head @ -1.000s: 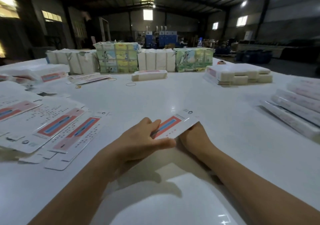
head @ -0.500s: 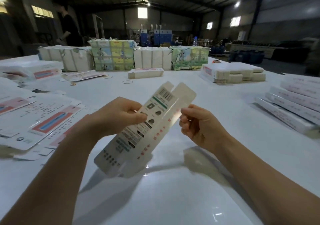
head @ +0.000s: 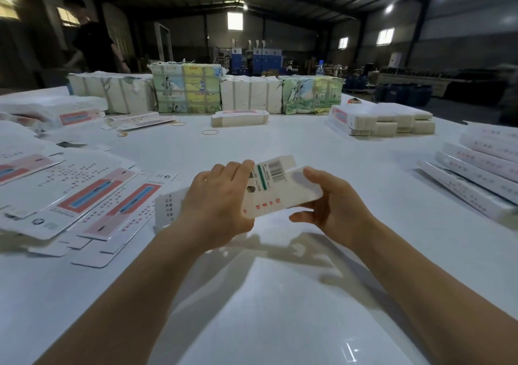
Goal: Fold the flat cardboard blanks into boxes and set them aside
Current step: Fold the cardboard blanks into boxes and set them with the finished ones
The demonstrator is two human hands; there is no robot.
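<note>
1. While both hands are working in the air above the glossy white desk [head: 280, 146], the long white printed cardboard blank with a barcode [head: 276, 189] is lying between them, tilted, its barcode end pointing away from the person.
2. The left hand [head: 217, 204] is wrapping its curled fingers [head: 238, 169] over the middle of the blank and gripping it; the near end is sticking out past the wrist on the left.
3. The right hand [head: 333, 207] is pinching the far end, with the thumb underneath and the other fingers on the upper edge.
4. The blank is looking light and thin, stiff along its panels but weak at the creases, so I am judging that a hard squeeze could dent it.
5. The printed surface is seeming smooth and a little slippery; holding at the long edges near the creases is probably the safest.
6. More flat white blanks with red and blue stripes [head: 84, 196] are lying on the desk at the left, and long white finished boxes [head: 476, 165] are stacked at the right.
</note>
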